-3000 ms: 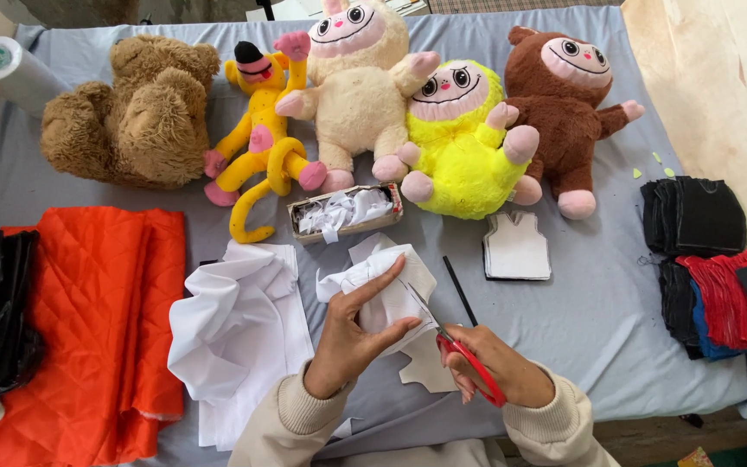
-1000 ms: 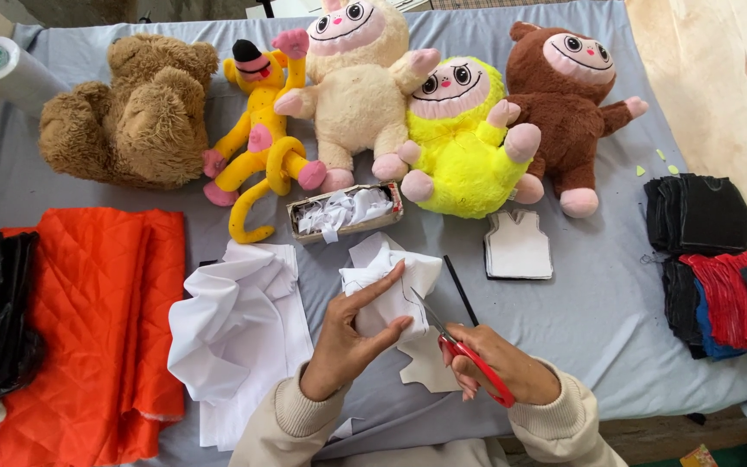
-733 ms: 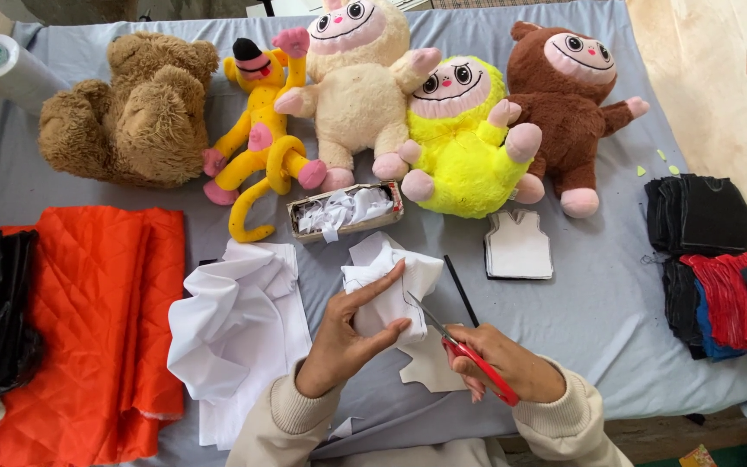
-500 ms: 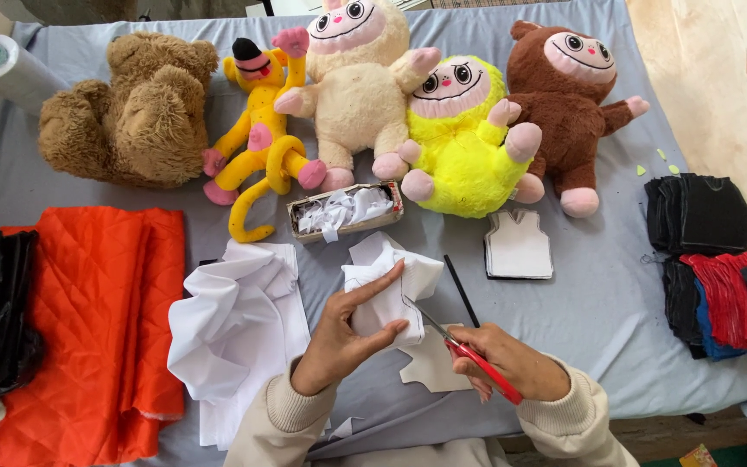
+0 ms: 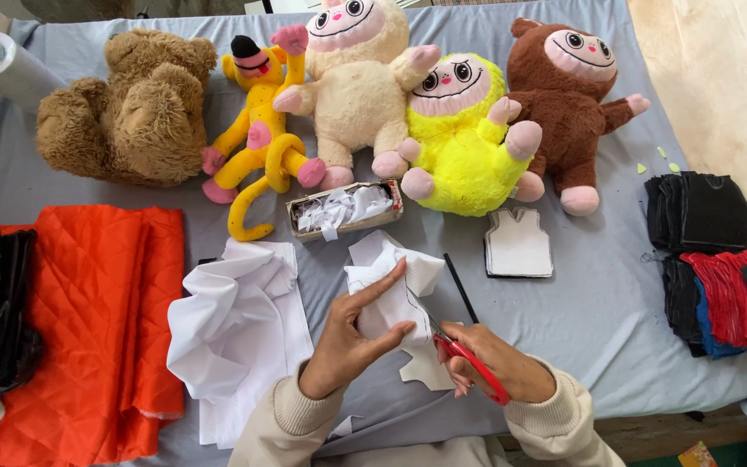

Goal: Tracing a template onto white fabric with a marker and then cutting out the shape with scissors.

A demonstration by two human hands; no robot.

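Observation:
My left hand [image 5: 346, 344] pinches a piece of white fabric [image 5: 388, 283] between thumb and fingers near the table's front edge. My right hand [image 5: 494, 367] grips red-handled scissors [image 5: 462, 353], whose blades reach into the fabric's lower right edge. A cut-off white scrap [image 5: 421, 369] lies under the scissors. A black pencil [image 5: 460, 288] rests on the grey table cover [image 5: 598, 311] just right of the fabric.
A crumpled white cloth pile [image 5: 235, 333] lies left of my hands; orange quilted fabric [image 5: 88, 329] further left. A box of white scraps [image 5: 345, 209], a stack of vest-shaped pieces [image 5: 519, 243], several plush toys [image 5: 460, 130] at the back, black and red fabric stacks [image 5: 719, 259] right.
The scissors have worked slightly further along the white fabric while my left hand turned and re-gripped it. Everything else on the table has stayed in place.

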